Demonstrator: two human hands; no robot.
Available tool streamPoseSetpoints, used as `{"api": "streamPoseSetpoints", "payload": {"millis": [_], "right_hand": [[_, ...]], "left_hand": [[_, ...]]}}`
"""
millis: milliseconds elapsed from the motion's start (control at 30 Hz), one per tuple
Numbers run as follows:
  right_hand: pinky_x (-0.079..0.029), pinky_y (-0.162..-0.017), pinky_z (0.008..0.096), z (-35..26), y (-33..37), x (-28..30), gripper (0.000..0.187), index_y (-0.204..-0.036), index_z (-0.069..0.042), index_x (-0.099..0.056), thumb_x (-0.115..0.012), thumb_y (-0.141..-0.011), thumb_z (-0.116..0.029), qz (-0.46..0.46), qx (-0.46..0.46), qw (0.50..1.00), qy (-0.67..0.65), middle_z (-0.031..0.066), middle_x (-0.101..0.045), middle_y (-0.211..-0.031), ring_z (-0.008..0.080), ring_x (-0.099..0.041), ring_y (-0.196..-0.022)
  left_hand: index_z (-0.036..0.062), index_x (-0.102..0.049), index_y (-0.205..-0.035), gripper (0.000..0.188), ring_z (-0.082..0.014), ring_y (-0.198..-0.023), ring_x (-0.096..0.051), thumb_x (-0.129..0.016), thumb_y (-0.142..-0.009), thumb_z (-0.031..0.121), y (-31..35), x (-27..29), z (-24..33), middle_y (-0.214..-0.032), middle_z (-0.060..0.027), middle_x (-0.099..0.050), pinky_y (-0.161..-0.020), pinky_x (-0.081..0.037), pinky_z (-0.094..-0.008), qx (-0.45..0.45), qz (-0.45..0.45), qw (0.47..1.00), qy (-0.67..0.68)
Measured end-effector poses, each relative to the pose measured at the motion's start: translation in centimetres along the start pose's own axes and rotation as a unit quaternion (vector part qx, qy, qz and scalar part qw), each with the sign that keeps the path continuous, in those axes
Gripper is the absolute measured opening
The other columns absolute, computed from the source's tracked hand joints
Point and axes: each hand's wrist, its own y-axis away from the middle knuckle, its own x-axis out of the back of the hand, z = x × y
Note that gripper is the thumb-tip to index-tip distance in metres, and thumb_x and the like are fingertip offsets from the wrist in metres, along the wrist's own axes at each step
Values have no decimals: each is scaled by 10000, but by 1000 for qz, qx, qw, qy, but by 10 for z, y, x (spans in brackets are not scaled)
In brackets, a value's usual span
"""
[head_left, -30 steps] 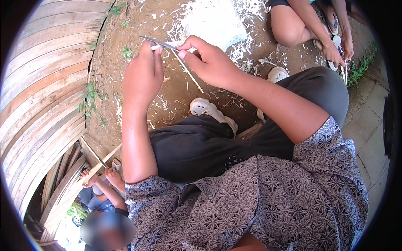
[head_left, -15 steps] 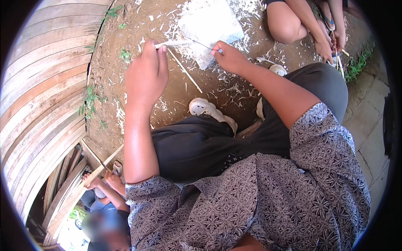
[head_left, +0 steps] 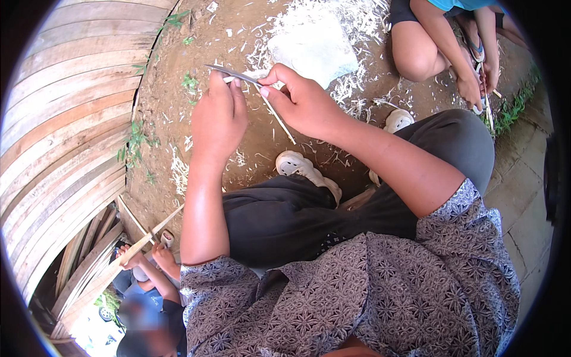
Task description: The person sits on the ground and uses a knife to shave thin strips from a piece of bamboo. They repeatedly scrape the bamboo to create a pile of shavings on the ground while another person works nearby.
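My left hand point(head_left: 219, 122) is closed, thumb up, around a pale wooden strip point(head_left: 257, 74) that pokes out between thumb and fingers. In my right hand point(head_left: 306, 107) is a thin knife point(head_left: 229, 71), pinched near my left thumb. Its grey blade crosses over the strip and points left past my left fingertips. Both hands are close together over the ground. Below them a long thin pale stick point(head_left: 279, 121) slants down to the right; whether it is held or lies on the soil I cannot tell.
A whitish stone slab point(head_left: 315, 50) lies ahead amid curled shavings point(head_left: 372, 30). A plank wall point(head_left: 71, 107) runs along the left. At the upper right another person's hands point(head_left: 476, 86) hold thin strips. At the lower left a person holds a long wooden piece point(head_left: 128, 253).
My right hand has come left and nearer my left hand, turning the knife so its blade now lies across the strip above my left thumb. The view has shifted slightly.
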Motion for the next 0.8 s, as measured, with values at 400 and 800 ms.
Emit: {"api": "streamPoseSetpoints", "payload": {"millis": [400, 800], "right_hand": [[-424, -578, 398, 21, 1, 2, 202, -1160, -76, -581, -570, -1046, -242, 2, 1, 998, 61, 129, -624, -681, 255, -574, -584], [-474, -654, 440, 50, 5, 26, 257, -1166, -107, -600, -570, -1026, -321, 19, -74, 996, 39, 150, -650, -718, 298, -649, -667]], "left_hand": [[16, -527, -1078, 240, -481, -754, -667, -483, -1049, 250, 1, 3, -1, -775, -259, -677, -675, -491, -570, 42, 8, 999, -15], [10, -564, -1055, 299, -486, -836, -663, -456, -1063, 289, 4, 12, -12, -839, -277, -674, -729, -485, -572, 59, -6, 998, 14]]}}
